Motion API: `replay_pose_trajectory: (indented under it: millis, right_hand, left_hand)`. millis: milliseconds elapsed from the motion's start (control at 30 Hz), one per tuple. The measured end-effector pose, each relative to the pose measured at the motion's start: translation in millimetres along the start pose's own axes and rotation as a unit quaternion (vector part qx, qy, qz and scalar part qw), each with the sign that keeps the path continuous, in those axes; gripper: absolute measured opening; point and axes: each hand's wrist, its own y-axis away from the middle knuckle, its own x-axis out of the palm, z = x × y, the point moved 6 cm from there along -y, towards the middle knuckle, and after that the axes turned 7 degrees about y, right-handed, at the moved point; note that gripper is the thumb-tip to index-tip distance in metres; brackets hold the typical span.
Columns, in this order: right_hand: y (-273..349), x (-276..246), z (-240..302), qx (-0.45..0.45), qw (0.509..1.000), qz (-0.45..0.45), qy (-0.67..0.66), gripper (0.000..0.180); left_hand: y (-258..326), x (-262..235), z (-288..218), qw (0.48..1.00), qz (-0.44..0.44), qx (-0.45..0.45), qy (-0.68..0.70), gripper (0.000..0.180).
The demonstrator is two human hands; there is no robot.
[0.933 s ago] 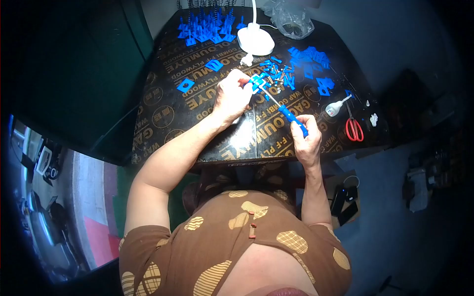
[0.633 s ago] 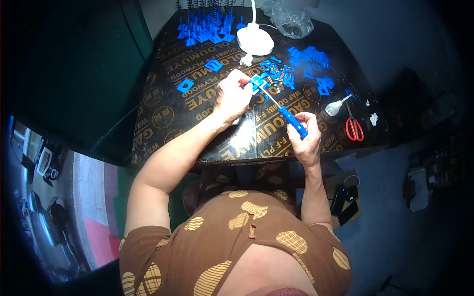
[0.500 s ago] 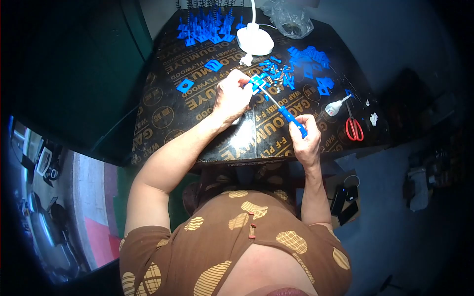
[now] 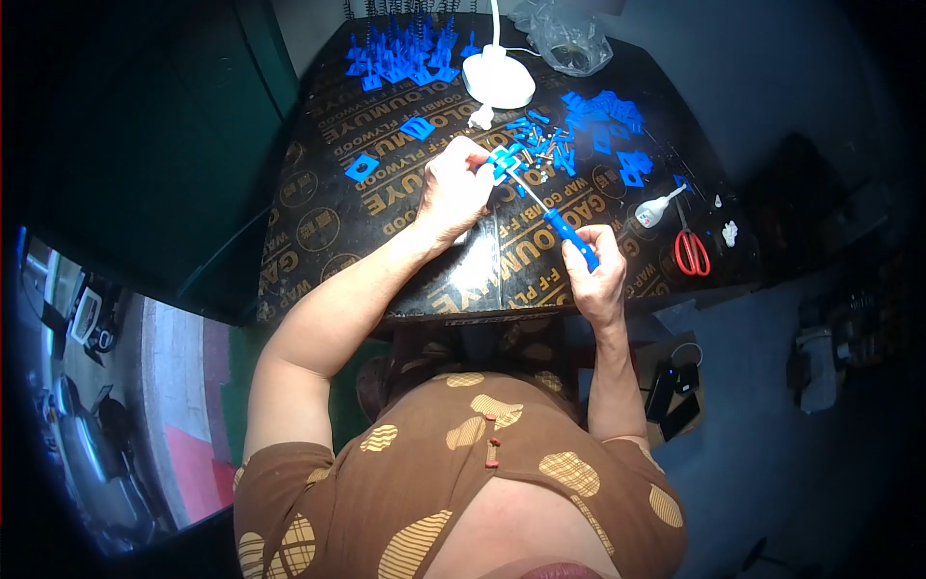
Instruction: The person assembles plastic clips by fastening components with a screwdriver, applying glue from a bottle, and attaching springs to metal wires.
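Observation:
My left hand (image 4: 455,185) is closed round a small blue plastic part (image 4: 501,164), pinching it over the middle of the dark table. In my right hand (image 4: 598,276) is a screwdriver (image 4: 571,238) with a blue handle. Its thin metal shaft slants up and left, and the tip meets the blue part at my left fingers. Whether a screw sits under the tip is too small to tell. Just beyond and to the right lies a heap of small blue pieces and metal bits (image 4: 547,145). Two flat blue pieces, a square plate with a hole (image 4: 362,169) and another (image 4: 418,127), lie left of my left hand.
A white lamp base (image 4: 498,79) stands at the back, near blue parts with springs (image 4: 400,58) and a clear plastic bag (image 4: 569,41). Blue plates (image 4: 606,114) are piled at the right. Red-handled scissors (image 4: 691,251) and a white squeeze bottle (image 4: 658,209) lie near the right edge.
My right hand's fingers have shifted slightly on the screwdriver handle. Both hands otherwise keep their places, with the tip still at the blue part.

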Motion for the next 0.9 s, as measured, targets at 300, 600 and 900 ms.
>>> replay_pose_trajectory:
  millis: [300,600,900]
  right_hand:
    - [0.2,-0.3,-4.9,-0.020,0.999,-0.027,0.015,0.012]
    - [-1.6,-0.4,-1.4,-0.030,1.000,0.002,0.006,0.010]
    - [-2.1,1.5,-3.7,-0.008,0.999,-0.023,-0.021,0.012]
  left_hand:
    - [-0.3,-1.1,3.0,1.000,0.001,0.007,-0.001,0.009]
    - [0.0,-0.1,5.2,1.000,0.010,0.007,-0.004,0.008]
    - [-5.2,0.8,9.1,1.000,0.018,-0.006,-0.010,0.015]
